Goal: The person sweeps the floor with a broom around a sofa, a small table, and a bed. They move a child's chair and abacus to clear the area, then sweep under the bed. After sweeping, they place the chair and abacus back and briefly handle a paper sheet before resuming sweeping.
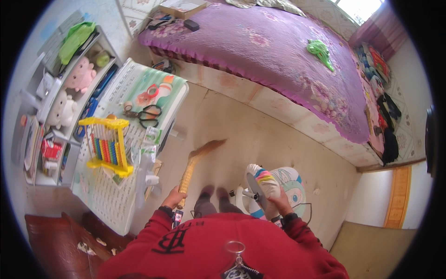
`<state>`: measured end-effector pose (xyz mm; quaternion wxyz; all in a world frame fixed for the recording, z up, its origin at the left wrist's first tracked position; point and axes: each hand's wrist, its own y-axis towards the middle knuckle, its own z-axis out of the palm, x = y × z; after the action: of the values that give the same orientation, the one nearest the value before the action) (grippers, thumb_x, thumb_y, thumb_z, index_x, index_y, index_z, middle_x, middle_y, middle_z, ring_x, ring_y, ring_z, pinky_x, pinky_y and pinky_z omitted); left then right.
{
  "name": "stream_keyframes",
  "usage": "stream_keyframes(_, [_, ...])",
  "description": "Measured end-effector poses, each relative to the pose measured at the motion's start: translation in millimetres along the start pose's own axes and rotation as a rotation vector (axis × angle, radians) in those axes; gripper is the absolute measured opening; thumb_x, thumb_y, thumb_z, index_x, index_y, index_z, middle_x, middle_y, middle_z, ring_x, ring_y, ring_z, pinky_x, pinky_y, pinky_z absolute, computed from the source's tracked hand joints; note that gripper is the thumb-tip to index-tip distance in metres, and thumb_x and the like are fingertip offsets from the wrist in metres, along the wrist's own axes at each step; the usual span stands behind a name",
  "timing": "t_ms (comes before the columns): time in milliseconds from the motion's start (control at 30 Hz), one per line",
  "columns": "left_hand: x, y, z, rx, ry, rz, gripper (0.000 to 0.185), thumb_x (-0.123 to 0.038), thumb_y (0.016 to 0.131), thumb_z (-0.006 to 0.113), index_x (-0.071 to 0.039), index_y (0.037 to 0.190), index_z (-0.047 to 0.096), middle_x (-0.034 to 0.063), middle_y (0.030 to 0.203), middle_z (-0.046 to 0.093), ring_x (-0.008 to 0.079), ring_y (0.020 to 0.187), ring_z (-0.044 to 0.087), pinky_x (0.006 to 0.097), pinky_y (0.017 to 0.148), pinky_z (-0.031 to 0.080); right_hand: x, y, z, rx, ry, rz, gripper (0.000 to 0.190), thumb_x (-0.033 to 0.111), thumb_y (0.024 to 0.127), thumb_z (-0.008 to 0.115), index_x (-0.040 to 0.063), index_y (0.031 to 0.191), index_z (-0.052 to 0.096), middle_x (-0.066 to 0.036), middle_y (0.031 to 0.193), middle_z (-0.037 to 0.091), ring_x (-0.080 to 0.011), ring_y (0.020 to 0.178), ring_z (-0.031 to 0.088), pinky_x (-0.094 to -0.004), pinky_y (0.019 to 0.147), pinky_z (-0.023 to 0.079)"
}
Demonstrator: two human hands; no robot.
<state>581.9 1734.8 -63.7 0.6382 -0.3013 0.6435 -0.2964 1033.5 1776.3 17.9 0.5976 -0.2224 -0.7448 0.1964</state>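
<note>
My left hand (pixel 175 198) is closed round the pale, ribbed handle of a short broom (pixel 188 174), whose brown bristles point away from me over the floor. In my right hand (pixel 281 202) is the padded seat of a small stool (pixel 268 181), tilted on its side, with white fabric and coloured stripes. Its grey underside and a metal post face left. Just beyond and to the right of it lies a round cushioned thing with a cartoon face (pixel 295 190). My feet stand on the floor between the broom and the stool.
At left, a study table (pixel 130 211) holds a yellow abacus (pixel 123 148), black-handled scissors (pixel 150 116) and red tape (pixel 152 90), beside shelves with plush toys (pixel 81 74). A bed with a purple cover (pixel 278 66) spans the far side. A dark red piece of furniture (pixel 52 240) stands lower left.
</note>
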Motion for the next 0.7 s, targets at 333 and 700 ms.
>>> stream_keyframes(333, [58, -79, 26, -0.177, -0.046, -0.062, 0.044, -0.001, 0.076, 0.057, -0.004, 0.117, 0.041, 0.0078, 0.074, 0.05, 0.0167, 0.052, 0.051, 0.0327, 0.041, 0.045, 1, -17, 44, 0.414, -0.239, -0.211, 0.089, 0.021, 0.055, 0.076, 0.003, 0.131, 0.034, -0.017, 0.117, 0.053, -0.0261, 0.107, 0.053, -0.0333, 0.092, 0.041])
stream_keyframes(700, [96, -134, 12, -0.257, -0.151, -0.08, 0.041, -0.005, 0.07, 0.062, -0.001, 0.109, 0.048, 0.0077, 0.078, 0.055, 0.0174, 0.061, 0.055, 0.0313, 0.055, 0.046, 9, -58, 119, 0.735, -0.411, -0.31, 0.086, 0.02, 0.055, 0.072, 0.005, 0.131, 0.035, -0.019, 0.114, 0.054, -0.0323, 0.107, 0.053, -0.0353, 0.091, 0.042])
